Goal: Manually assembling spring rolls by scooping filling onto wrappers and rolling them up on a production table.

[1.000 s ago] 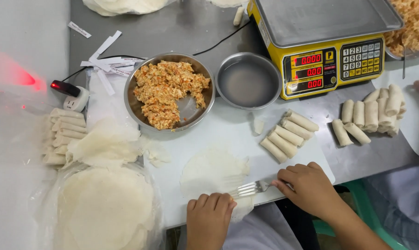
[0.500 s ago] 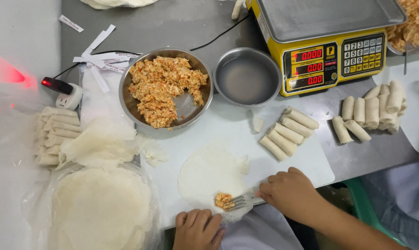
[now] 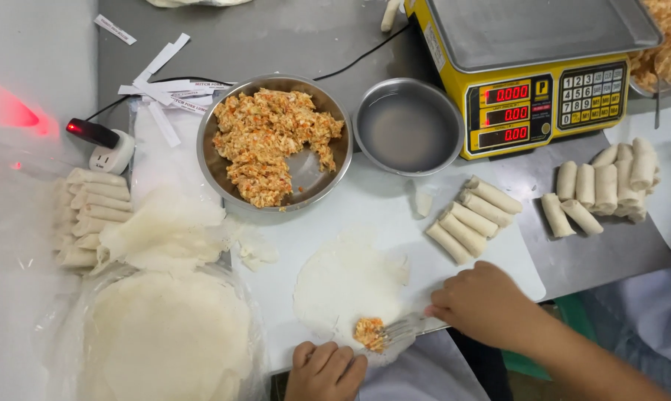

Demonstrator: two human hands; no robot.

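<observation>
A thin round white wrapper [image 3: 350, 286] lies flat on the white board [image 3: 365, 208] in front of me. A small lump of orange filling [image 3: 370, 333] sits on its near edge. My right hand [image 3: 484, 304] grips a metal fork [image 3: 400, 329] whose tines touch that lump. My left hand [image 3: 325, 369] rests at the near edge of the board, fingers curled beside the wrapper, holding nothing. A metal bowl of orange filling [image 3: 275, 141] stands further back.
A small metal dish of water [image 3: 407, 126] and a yellow scale [image 3: 532, 67] stand at the back. Finished rolls lie in groups at the right [image 3: 473, 219], far right [image 3: 603, 186] and left [image 3: 90, 215]. A stack of wrappers in plastic [image 3: 161, 334] sits at the near left.
A wrapper now lies spread on the board. My right hand has brought a forkful of filling onto its near edge. My left hand stayed at the board's front edge.
</observation>
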